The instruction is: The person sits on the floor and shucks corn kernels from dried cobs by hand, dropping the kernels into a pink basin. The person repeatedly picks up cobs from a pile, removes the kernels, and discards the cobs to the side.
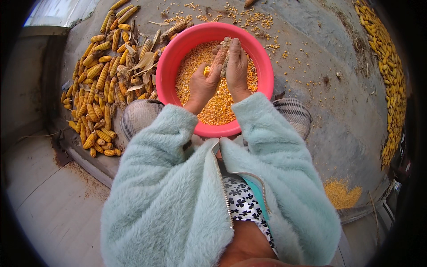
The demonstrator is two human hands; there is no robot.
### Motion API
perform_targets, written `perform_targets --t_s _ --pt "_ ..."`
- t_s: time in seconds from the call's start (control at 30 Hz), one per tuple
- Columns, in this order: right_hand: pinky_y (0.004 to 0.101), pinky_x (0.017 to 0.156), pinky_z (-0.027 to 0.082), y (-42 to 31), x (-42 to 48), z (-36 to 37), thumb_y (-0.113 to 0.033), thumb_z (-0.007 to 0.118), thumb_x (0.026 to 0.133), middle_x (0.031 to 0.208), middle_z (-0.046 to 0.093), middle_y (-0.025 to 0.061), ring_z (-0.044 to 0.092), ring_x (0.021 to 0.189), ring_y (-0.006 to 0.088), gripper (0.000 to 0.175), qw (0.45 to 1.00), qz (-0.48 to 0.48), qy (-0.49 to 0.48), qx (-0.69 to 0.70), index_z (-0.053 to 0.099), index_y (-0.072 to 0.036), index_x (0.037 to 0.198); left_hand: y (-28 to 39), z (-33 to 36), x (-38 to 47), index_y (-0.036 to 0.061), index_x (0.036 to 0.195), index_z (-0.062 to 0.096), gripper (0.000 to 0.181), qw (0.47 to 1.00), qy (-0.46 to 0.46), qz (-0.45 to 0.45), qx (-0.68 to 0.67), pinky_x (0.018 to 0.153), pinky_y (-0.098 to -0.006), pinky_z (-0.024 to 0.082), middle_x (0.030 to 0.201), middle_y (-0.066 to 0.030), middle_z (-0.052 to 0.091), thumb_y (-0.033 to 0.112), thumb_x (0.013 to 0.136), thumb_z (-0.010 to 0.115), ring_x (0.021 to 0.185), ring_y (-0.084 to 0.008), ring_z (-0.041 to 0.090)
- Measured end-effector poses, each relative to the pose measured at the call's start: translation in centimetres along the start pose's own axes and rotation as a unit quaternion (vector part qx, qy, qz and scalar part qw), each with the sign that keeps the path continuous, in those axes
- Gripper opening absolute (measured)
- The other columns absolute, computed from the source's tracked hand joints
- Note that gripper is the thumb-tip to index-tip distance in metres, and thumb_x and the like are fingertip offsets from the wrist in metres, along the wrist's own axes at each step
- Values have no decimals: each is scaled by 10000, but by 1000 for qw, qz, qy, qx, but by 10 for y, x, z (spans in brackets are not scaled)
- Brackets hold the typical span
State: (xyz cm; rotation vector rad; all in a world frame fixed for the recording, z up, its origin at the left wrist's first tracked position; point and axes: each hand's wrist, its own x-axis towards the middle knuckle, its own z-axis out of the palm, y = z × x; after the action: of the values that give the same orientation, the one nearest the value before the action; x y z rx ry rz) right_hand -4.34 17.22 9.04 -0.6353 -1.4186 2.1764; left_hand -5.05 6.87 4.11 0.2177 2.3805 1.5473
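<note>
Above a pink plastic basin [165, 81], both of my hands meet with corn cobs between them. My left hand [201, 87] grips a mostly stripped corn cob [219, 60], pale pinkish, with some yellow kernels left at its lower end. Against it, my right hand [238, 73] presses a second, greyish bare cob [225, 66], partly hidden by the fingers and palm. Loose corn kernels [217, 108] cover the basin's bottom under my hands. The basin stands between my knees.
A heap of unshelled corn ears [96, 86], some with dry husks [145, 63], lies to the left. Scattered kernels [257, 20] dot the concrete floor beyond the basin. Another long corn pile [388, 76] lines the far right. A small mound of yellow grain [342, 193] lies at lower right.
</note>
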Motion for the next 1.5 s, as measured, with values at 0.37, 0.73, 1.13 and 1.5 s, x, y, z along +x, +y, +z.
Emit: perform_targets --t_s 0.37,0.73,1.13,1.5 --pt "327 434 498 -3 16 -21 -502 471 907 634 570 75 576 475 201 473 971 160 72 160 539 -39 842 18 -15 -3 -1 918 628 299 988 -108 108 -25 536 -273 447 660 -61 622 290 857 601 599 -121 585" --pt "261 606 431 13 -9 1 -410 404 964 700 565 11 515 640 106 422 997 26 59 -50 590 -40 880 15 -3 -2 18 868 609 499 999 -11 35 5 589 -324 443 677 -67 598 462 952 397 618 -173 562" --pt "212 576 408 0 8 -15 -394 560 908 743 557 -40 477 637 37 346 995 49 29 79 618 -56 867 22 -14 -1 43 941 574 730 786 -339 -238 -458 448 -342 517 635 -145 589 705 854 280 495 -251 589" --pt "216 578 409 -1 10 -17 -267 643 869 713 549 -60 483 637 41 218 996 -59 -8 -73 615 -53 840 23 -3 -2 44 1048 540 702 832 -269 -248 -416 524 -324 532 693 -134 611 669 883 264 554 -227 610"
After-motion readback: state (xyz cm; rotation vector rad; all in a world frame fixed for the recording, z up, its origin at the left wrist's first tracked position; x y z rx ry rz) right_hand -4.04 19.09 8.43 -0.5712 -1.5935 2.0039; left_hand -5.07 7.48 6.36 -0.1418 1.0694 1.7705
